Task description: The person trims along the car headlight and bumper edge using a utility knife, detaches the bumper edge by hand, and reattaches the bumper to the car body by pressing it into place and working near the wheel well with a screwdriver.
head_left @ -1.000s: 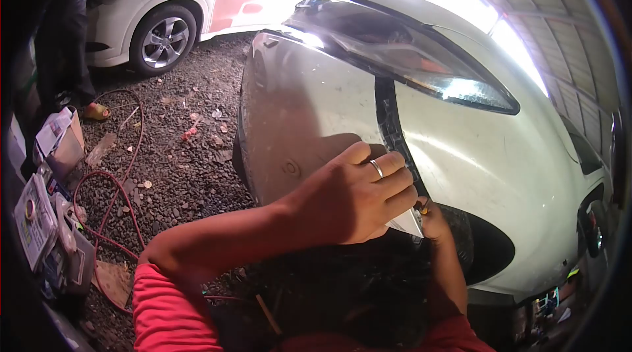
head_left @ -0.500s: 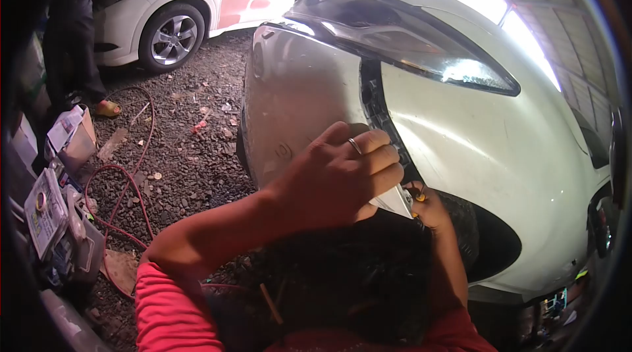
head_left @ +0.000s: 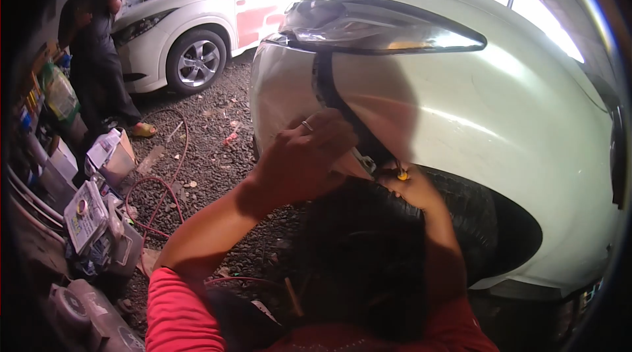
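My left hand (head_left: 309,151), with a ring on one finger, is closed on the edge of the white bumper (head_left: 280,85), at its corner by the wheel arch. A gap with a black strip (head_left: 324,82) parts the bumper from the white fender (head_left: 500,128). Just right of the bumper edge, my right hand (head_left: 408,187) is closed around a small yellow-and-dark tool (head_left: 402,174), in front of the tire (head_left: 461,210). The tool's tip cannot be made out. The headlight (head_left: 382,26) sits above both hands.
A person in dark clothes (head_left: 99,56) stands at the left, beside another white car (head_left: 178,23). A red hose (head_left: 148,181) lies on gravel (head_left: 214,161). Boxes and a white-lidded container (head_left: 85,217) line the left side.
The view has shifted, showing more of the person and the other car. Both hands appear further left and higher, still at the bumper edge. My left hand's shadow now falls on the fender.
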